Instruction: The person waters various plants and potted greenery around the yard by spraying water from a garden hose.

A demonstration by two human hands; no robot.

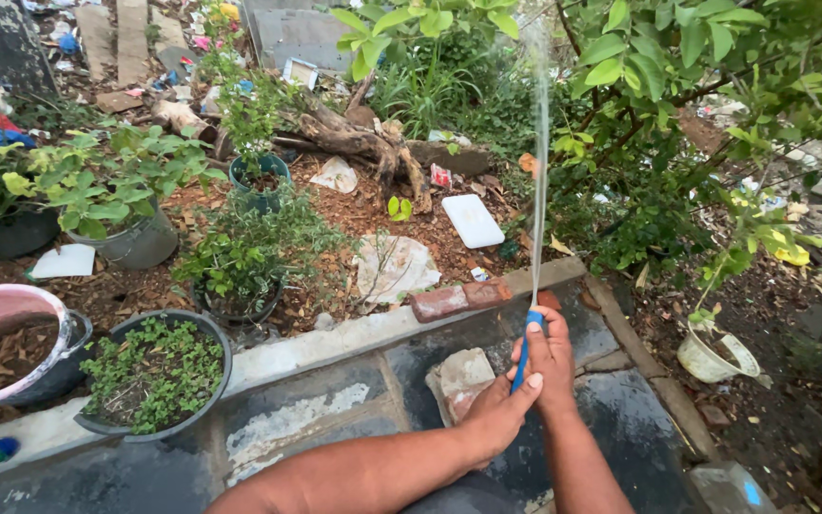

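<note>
Gripping slim blue plastic hose [523, 354], left hand [499, 411] and right hand [549, 354] both clamped; steadier aim would keep water jet [540, 171] on shrub [658, 124].

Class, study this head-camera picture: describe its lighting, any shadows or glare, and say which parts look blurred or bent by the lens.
Head view: soft, even daylight with no hard shadows; the wet slab shows a dull sheen, not glare. The water jet from the blue hose is streaked by motion. Both hands and the pots are sharp. The curb bows slightly, hinting at wide-lens distortion.
</note>
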